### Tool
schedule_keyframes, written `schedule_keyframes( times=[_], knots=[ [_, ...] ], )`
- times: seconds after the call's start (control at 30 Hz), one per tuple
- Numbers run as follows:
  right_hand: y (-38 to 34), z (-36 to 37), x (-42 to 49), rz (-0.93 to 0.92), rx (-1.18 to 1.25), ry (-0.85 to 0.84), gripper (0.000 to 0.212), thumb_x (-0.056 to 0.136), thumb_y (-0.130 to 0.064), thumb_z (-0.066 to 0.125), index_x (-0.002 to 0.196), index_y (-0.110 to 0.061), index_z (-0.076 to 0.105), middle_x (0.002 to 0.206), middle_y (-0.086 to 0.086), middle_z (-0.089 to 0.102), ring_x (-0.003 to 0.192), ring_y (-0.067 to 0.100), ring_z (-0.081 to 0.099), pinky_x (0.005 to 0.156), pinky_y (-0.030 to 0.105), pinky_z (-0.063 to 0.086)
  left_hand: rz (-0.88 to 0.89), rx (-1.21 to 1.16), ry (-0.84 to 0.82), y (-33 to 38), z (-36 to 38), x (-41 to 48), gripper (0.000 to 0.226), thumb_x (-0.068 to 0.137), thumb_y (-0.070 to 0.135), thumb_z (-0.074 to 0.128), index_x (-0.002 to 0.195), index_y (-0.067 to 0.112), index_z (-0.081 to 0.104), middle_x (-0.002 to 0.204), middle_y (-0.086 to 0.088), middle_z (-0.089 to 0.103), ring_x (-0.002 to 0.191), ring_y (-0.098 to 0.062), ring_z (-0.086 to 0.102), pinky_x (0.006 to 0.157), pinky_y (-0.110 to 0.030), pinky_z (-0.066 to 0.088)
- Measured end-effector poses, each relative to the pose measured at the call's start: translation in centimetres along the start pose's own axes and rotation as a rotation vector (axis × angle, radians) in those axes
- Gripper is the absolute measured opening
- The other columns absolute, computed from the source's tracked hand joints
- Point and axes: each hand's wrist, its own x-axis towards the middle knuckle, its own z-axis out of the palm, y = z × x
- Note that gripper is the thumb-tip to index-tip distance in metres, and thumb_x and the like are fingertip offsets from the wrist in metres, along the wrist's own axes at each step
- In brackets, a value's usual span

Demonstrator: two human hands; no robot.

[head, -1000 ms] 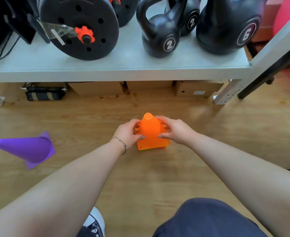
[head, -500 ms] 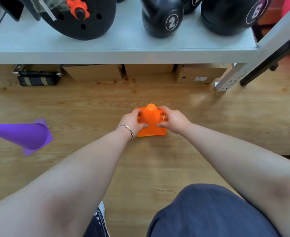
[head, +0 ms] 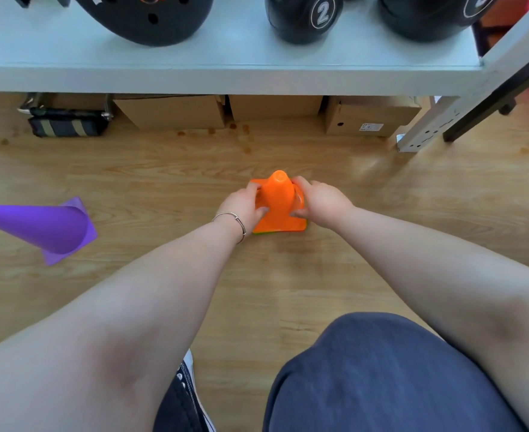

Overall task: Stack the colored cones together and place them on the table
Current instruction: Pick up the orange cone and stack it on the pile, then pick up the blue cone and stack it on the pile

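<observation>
orange cone (head: pixel 278 198): upright on the wooden floor (head: pixel 288 282), clasped from both sides; a thin green edge shows under its base at the near-left corner
left hand (head: pixel 244 207): fingers curled against the cone's left flank, thumb on the near face; a thin bracelet (head: pixel 236 220) circles the wrist
right hand (head: pixel 317 199): wrapped on the cone's right flank, fingertips on the base flange
purple cone (head: pixel 43 227): lying on its side well to the left of the grip, tip pointing left, base toward the hands
white shelf (head: pixel 225 76): beyond the grip, bearing a kettlebell (head: pixel 303 17) marked 2
cardboard boxes (head: pixel 176 112): under the shelf, beyond the grip
knee in blue cloth (head: pixel 381 375): nearer than the grip
</observation>
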Motion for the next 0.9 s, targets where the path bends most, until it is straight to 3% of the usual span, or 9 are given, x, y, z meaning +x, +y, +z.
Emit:
schedule_keyframes(
  times=[0.1,0.2,0.37,0.47,0.67,0.9],
  knots=[
    [0.2,-0.8,-0.7,-0.069,-0.226,0.092,0.069,0.085,-0.044,0.069,0.141,-0.021,0.037,0.120,0.013,0.057,0.106,0.036,0.059,0.075,0.043,0.052,0.015,0.194,-0.014,-0.3,-0.8,-0.4,0.053,0.094,0.035,0.053,0.140,0.015,0.037,0.132,-0.014,0.054,0.116,-0.036,0.055,0.088,-0.042,0.047],
    [0.1,-2.7,-1.0,-0.125,-0.372,0.250,0.062,0.083,-0.038,0.072,0.135,-0.013,0.047,0.116,0.015,0.061,0.106,0.037,0.058,0.080,0.045,0.050,0.004,0.338,0.015,-0.9,-2.2,-1.2,0.050,0.095,0.036,0.050,0.138,0.013,0.036,0.132,-0.013,0.050,0.118,-0.036,0.050,0.089,-0.045,0.049],
    [-2.8,-8.0,-0.6,-0.136,-0.395,0.470,0.044,0.083,-0.034,0.067,0.116,-0.006,0.057,0.105,0.014,0.065,0.100,0.037,0.061,0.085,0.045,0.047,-0.046,0.484,0.206,-1.0,-6.3,-2.5,0.049,0.093,0.042,0.049,0.133,0.014,0.040,0.130,-0.011,0.053,0.125,-0.033,0.045,0.097,-0.043,0.040],
    [-5.5,-10.5,-0.5,-0.232,-0.391,0.535,0.044,0.081,-0.037,0.066,0.112,-0.006,0.057,0.104,0.012,0.064,0.103,0.035,0.059,0.092,0.045,0.045,-0.115,0.494,0.309,-1.5,-9.1,-3.8,0.055,0.092,0.046,0.049,0.135,0.013,0.039,0.135,-0.011,0.051,0.134,-0.031,0.039,0.106,-0.044,0.035],
    [-13.0,-12.1,0.5,-0.445,-0.405,0.577,0.064,0.079,-0.041,0.070,0.129,-0.006,0.052,0.121,0.013,0.060,0.120,0.035,0.053,0.106,0.046,0.039,-0.242,0.529,0.431,-3.4,-15.1,-7.8,0.066,0.093,0.048,0.045,0.147,0.014,0.027,0.149,-0.011,0.037,0.142,-0.030,0.029,0.113,-0.046,0.027],
    [-21.8,-10.8,-0.7,-0.552,-0.333,0.465,0.070,0.086,-0.042,0.065,0.143,-0.009,0.040,0.139,0.014,0.052,0.136,0.035,0.043,0.115,0.050,0.033,-0.440,0.528,0.446,-9.0,-18.6,-15.0,0.072,0.093,0.049,0.047,0.151,0.016,0.021,0.158,-0.010,0.025,0.147,-0.027,0.022,0.118,-0.045,0.022]
  ],
)
